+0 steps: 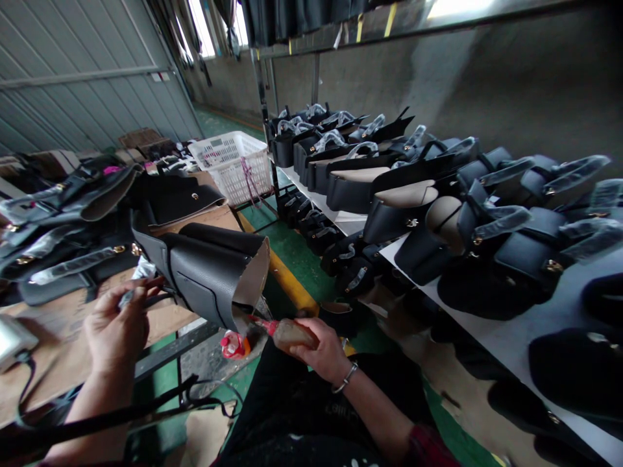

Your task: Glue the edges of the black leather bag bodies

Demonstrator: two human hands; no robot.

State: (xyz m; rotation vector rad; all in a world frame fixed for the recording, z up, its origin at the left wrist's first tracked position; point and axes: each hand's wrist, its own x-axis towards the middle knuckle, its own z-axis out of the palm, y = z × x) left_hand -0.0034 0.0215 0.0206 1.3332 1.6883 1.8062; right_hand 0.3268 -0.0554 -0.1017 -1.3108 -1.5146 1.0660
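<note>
A black handbag [199, 275] lies tilted on its side at the table's edge, its beige-lined open end facing right. My left hand [119, 321] is closed at the bag's lower left, pinching a dark strap-like part of it. A small bluish-grey bit shows at the thumb; what it is I cannot make out. In my right hand [321, 347] is a squeeze bottle [294, 337] of brownish liquid with a red nozzle. The nozzle points left, right by the lower rim of the bag's opening; whether it touches is unclear.
More black bags [63, 253] with wrapped handles are piled on the left of the cardboard-topped table [170, 318]. A white plastic basket [241, 172] stands behind. Rows of bags fill the rack shelf [418, 272] on the right. A red-and-white container [233, 345] sits below the bag.
</note>
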